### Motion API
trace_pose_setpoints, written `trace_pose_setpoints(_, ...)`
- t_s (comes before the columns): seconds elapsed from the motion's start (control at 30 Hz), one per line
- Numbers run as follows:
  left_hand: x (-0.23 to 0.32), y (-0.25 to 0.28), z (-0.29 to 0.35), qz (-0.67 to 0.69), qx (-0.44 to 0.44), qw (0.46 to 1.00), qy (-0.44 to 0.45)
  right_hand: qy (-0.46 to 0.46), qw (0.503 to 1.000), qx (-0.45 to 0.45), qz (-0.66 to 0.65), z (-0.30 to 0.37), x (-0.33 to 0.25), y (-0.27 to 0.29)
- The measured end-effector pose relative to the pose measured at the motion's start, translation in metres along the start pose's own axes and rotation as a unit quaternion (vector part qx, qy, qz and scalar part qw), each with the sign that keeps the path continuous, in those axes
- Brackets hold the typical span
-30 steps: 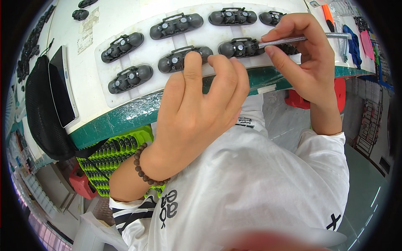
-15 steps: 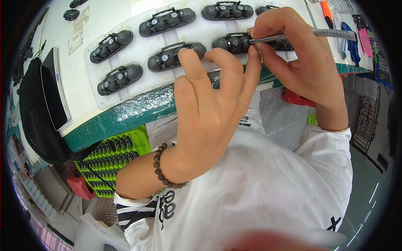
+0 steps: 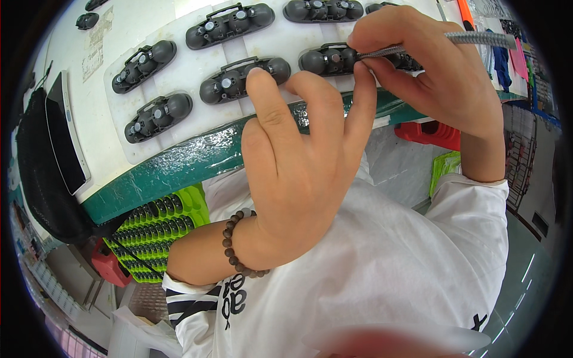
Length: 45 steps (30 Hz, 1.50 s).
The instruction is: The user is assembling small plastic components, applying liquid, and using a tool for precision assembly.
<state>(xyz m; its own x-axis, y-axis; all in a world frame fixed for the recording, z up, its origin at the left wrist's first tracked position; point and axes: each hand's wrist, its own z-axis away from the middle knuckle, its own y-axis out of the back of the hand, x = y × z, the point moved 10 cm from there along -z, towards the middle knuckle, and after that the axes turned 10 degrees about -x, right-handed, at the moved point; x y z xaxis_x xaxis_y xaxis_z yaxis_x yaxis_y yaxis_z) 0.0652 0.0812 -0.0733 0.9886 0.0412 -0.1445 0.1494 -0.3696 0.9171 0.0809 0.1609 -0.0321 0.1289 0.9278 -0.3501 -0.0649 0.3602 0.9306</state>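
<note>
A slim grey metal tool (image 3: 480,39) with a ribbed shaft rests in my right hand (image 3: 439,77), pinched between thumb and fingers. Its thin end meets a dark grey plastic housing (image 3: 322,61), an elongated double-lobed piece with a black bracket and round silvery parts. The right part of that housing is behind my right hand. My left hand (image 3: 298,161), with a brown bead bracelet on its wrist, spreads its fingers. One fingertip is at a neighbouring housing (image 3: 224,86); the rightmost digit reaches up beside the tool's tip.
More such housings (image 3: 230,25) lie in two rows on a white board (image 3: 134,152). A tablet-like device (image 3: 64,134) and a black pouch (image 3: 51,179) are at the table's left. Below the green table edge (image 3: 161,179) is a lime tray (image 3: 194,209) of small black parts.
The table and housings have shifted slightly left in the picture. Both hands keep nearly the same pose, and the tool's tip stays at the same housing.
</note>
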Motion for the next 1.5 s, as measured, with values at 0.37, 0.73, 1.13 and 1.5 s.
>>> trace_pose_setpoints(0.37, 0.002, -0.002, -0.001, -0.024, -0.016, 1.000, 0.010, -0.254, 0.927, 0.049, -0.271, 0.002, 0.046, -0.001)
trace_pose_setpoints(0.73, -0.005, -0.001, -0.001, -0.013, -0.038, 0.999, 0.001, -0.073, 0.992, 0.100, -0.037, 0.038, 0.011, -0.022)
trace_pose_setpoints(1.13, -0.012, 0.008, -0.002, 0.032, -0.018, 0.995, -0.095, -0.089, 0.988, 0.127, 0.025, 0.034, 0.001, -0.019)
trace_pose_setpoints(1.5, -0.012, 0.010, 0.005, 0.008, 0.031, 0.995, -0.096, -0.110, 0.988, 0.099, 0.047, 0.032, 0.001, -0.022)
